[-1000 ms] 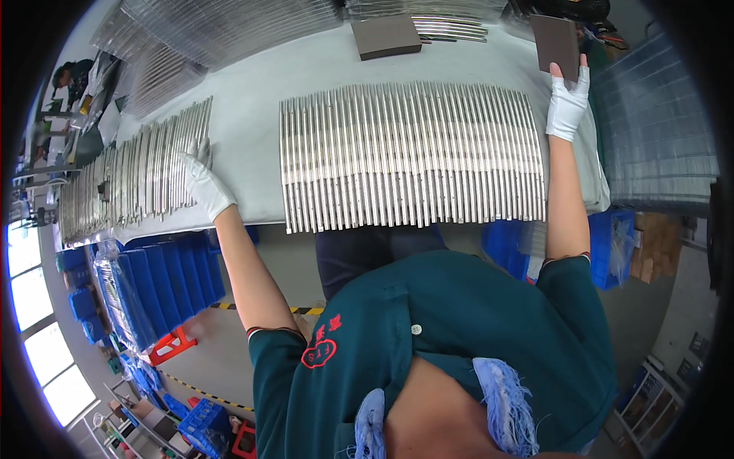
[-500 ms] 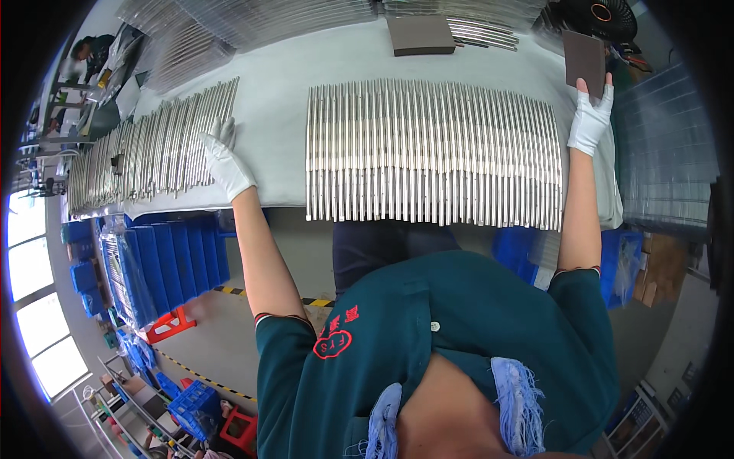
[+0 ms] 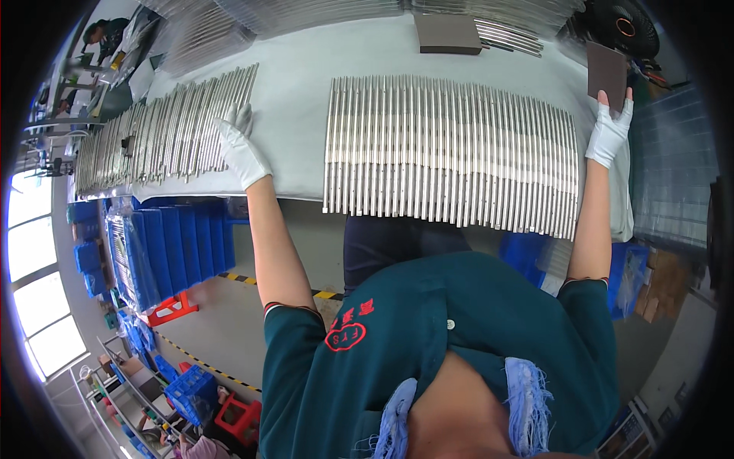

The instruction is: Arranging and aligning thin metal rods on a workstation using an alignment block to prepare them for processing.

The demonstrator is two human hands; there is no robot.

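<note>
Gloved in white, the right hand (image 3: pixel 609 135) holds a dark brown rectangular pad (image 3: pixel 607 70) upright at the far right of the pale table (image 3: pixel 294 92). Spread flat, the white-gloved left hand (image 3: pixel 240 147) rests on the left row of long silver metal rods (image 3: pixel 157 134). Stacked blue plastic bins (image 3: pixel 172 245) stand below, contents unclear.
</note>
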